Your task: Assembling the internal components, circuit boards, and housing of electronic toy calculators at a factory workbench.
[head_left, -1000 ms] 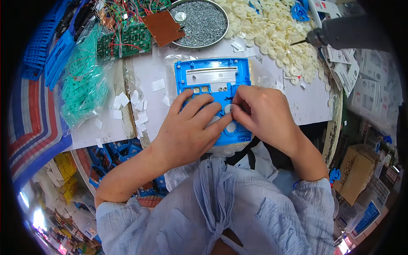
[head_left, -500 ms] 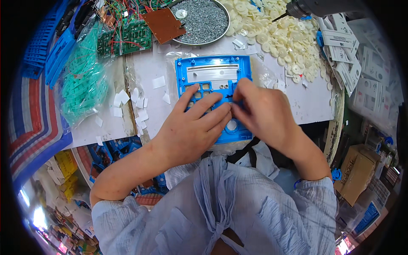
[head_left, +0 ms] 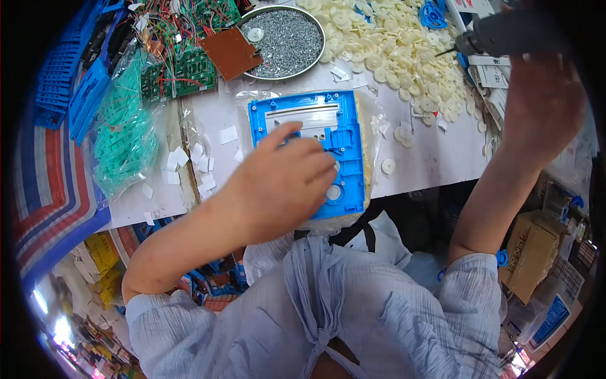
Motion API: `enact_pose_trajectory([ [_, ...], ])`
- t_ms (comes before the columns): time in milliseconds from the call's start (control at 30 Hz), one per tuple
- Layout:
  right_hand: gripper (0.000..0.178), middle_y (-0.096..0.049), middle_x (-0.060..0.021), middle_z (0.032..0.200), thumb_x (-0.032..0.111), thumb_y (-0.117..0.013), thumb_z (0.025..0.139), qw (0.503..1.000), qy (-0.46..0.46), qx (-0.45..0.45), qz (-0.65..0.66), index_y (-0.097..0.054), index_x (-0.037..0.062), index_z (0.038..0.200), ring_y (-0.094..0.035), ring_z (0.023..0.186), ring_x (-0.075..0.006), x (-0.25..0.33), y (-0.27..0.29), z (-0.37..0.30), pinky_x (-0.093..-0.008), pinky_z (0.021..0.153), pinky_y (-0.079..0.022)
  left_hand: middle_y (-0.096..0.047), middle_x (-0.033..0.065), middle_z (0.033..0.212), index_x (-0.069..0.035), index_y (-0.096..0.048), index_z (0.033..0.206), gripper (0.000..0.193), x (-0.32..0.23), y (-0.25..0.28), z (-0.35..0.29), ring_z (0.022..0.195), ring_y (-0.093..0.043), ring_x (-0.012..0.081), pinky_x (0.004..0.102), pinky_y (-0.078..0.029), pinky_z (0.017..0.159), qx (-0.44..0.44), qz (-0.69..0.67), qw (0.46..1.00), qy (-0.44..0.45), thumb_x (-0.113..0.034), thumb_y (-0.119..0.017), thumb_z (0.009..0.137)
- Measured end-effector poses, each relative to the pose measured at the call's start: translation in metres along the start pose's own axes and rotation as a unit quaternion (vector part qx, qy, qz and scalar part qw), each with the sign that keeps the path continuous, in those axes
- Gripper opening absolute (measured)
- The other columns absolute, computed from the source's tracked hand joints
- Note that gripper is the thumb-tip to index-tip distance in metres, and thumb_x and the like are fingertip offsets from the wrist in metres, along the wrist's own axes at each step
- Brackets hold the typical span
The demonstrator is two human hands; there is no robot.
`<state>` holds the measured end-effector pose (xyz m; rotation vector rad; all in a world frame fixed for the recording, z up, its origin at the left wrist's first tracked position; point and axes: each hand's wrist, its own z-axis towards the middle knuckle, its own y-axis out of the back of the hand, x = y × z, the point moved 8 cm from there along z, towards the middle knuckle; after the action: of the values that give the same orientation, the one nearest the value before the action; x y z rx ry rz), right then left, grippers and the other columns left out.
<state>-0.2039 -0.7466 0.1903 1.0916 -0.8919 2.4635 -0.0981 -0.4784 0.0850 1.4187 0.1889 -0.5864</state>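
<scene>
A blue plastic housing [head_left: 352,161] lies in front of me with its ribbed inner side up. My left hand [head_left: 293,174] is over its left half, fingers bent and apart, covering the button grid; the thumb is hidden. Whether those fingers press on the plastic I cannot tell. At the upper right, my right hand [head_left: 546,104] is closed at the dark body of a power screwdriver [head_left: 511,33]; its fingers are partly blurred. The driver's thin bit points left over a heap of cream plastic discs [head_left: 404,60].
Behind the housing stands a round metal tray [head_left: 323,54] of small screws. Green circuit boards [head_left: 186,72] with wires, a brown board [head_left: 230,54] and a bag of turquoise parts [head_left: 123,136] lie left. White paper pieces [head_left: 205,164] are scattered nearby. White printed panels [head_left: 489,76] lean right.
My right hand has left the housing and moved up and right to the screwdriver, which has shifted right and down. My left hand's fingers have bent more over the housing.
</scene>
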Motion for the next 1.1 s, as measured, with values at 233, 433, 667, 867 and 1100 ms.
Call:
enact_pose_trajectory([
  [233,0.043,-0.061,-0.0074,0.081,0.027,-0.057,0.100,0.985,-0.007,0.082,-0.151,-0.052,-0.0045,0.128,-0.055,0.070,-0.0130,-0.045,-0.060,0.004,-0.0266,0.066,-0.043,-0.063,0.0049,0.087,-0.012,-0.069,0.088,0.010,0.129,0.045,0.054,0.096,-0.060,0.0267,0.0494,-0.041,0.092,-0.152,0.303,0.935,0.102,-0.018,-0.073,0.081],
  [433,0.031,-0.058,-0.0053,0.078,0.020,-0.060,0.096,0.988,-0.053,0.053,-0.134,-0.059,-0.0025,0.117,-0.053,0.070,-0.0131,-0.048,-0.055,-0.010,-0.0274,0.066,-0.043,-0.063,0.0005,0.088,-0.013,-0.067,0.084,0.011,0.146,0.038,0.069,0.097,-0.061,0.0237,0.0482,-0.038,0.093,-0.109,0.250,0.955,0.116,-0.021,-0.074,0.081],
  [667,0.036,-0.061,-0.0085,0.082,0.013,-0.069,0.087,0.985,-0.097,0.061,-0.130,-0.058,-0.0033,0.117,-0.057,0.074,-0.0158,-0.057,-0.073,-0.018,-0.0293,0.071,-0.046,-0.068,0.0092,0.077,-0.011,-0.068,0.072,0.027,0.159,0.038,0.081,0.081,-0.065,0.0268,0.0462,-0.039,0.086,-0.093,0.298,0.942,0.121,-0.032,-0.064,0.089],
  [867,0.047,-0.066,-0.0101,0.091,0.030,-0.058,0.096,0.965,-0.157,0.195,-0.080,-0.050,0.0048,0.135,-0.064,0.083,-0.0216,-0.051,-0.085,-0.047,-0.0362,0.079,-0.050,-0.065,-0.0001,0.086,-0.013,-0.063,0.081,0.015,0.059,0.052,0.042,0.089,-0.061,0.0207,0.0456,-0.036,0.092,-0.162,0.153,0.973,0.063,-0.020,-0.076,0.081],
  [1100,0.037,-0.059,0.0016,0.064,0.028,-0.077,0.091,0.945,-0.177,0.259,0.095,-0.050,0.0129,0.112,-0.056,0.054,-0.0112,-0.044,-0.129,-0.101,-0.0307,0.060,-0.053,-0.067,-0.0047,0.083,-0.015,-0.068,0.088,0.015,-0.005,0.005,-0.011,0.080,-0.062,0.0149,0.0450,-0.034,0.096,-0.176,-0.100,0.974,0.101,-0.016,-0.079,0.078],
])
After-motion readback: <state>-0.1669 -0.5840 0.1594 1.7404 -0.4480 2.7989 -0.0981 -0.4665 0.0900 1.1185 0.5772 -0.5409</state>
